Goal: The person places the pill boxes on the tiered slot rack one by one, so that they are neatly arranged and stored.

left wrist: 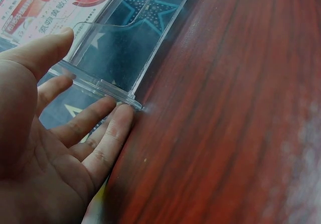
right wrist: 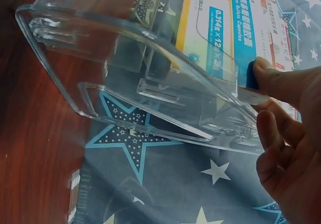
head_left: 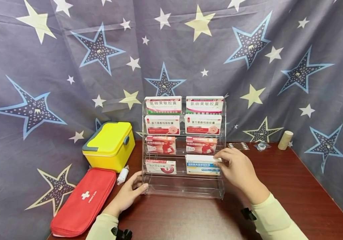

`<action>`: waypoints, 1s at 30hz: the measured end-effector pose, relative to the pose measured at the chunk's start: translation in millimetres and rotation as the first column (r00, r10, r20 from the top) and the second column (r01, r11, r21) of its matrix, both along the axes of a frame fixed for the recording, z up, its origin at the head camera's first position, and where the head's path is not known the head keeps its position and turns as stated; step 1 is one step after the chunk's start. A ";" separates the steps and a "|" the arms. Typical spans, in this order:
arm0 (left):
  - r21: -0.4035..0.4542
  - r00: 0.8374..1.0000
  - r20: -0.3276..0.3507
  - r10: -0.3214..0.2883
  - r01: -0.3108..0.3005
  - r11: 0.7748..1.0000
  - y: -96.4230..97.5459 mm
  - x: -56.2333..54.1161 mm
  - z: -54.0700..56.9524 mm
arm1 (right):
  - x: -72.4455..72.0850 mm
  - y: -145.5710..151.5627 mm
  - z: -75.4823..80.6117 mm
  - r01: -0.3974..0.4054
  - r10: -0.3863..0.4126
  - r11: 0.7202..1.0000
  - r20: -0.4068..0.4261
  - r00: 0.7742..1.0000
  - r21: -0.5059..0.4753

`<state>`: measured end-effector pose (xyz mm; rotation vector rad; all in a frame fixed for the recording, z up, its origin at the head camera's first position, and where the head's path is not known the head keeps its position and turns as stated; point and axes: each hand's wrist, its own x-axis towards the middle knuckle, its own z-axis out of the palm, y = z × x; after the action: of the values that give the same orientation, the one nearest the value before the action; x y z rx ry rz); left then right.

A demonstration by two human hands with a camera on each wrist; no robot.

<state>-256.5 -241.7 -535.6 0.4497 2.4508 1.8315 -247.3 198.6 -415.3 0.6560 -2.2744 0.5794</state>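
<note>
A clear tiered display rack (head_left: pixel 183 191) stands on the table, its upper tiers holding medicine boxes in two columns. My right hand (head_left: pixel 238 168) pinches a blue-and-white medicine box (head_left: pixel 199 168) by its right end, in the right column of the lowest filled tier. In the right wrist view the thumb (right wrist: pixel 276 78) lies on the box's printed front, and the other fingers curl below. My left hand (head_left: pixel 129 193) is at the rack's lower left corner; in the left wrist view its fingers (left wrist: pixel 108 138) are loosely extended, tips against the clear side edge. Left of the blue-and-white box sits a white-and-pink medicine box (head_left: pixel 160 167).
A yellow lidded case (head_left: pixel 108 146), a small white bottle (head_left: pixel 123 175) and a red first-aid pouch (head_left: pixel 84 200) lie left of the rack. Behind it to the right are a blister pack (head_left: pixel 238 146), a small bagged roll (head_left: pixel 261 146) and a beige bandage roll (head_left: pixel 285 140). Star-patterned cloth borders the table.
</note>
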 end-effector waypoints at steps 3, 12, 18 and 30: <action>0.004 1.000 0.007 0.004 -0.004 1.000 0.2 0.0 0.5 | -0.7 -0.1 -1.4 0.020 -0.020 1.000 0.015 1.000 0.011; -0.014 1.000 0.000 0.006 -0.006 1.000 0.3 0.3 0.3 | -1.3 -0.3 -2.6 0.054 -0.060 0.995 0.065 0.996 0.088; -0.014 1.000 -0.004 0.001 -0.001 1.000 -0.2 0.2 -0.4 | -1.2 -0.1 -2.2 0.047 -0.052 0.994 0.057 0.997 0.096; -0.021 1.000 0.006 0.015 -0.015 1.000 -0.7 -0.3 -0.7 | 2.5 0.1 0.4 0.048 -0.053 0.993 0.049 0.997 0.108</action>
<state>-256.8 -242.4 -536.3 0.4253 2.4737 1.8085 -244.8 198.7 -415.0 0.6394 -2.3767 0.4584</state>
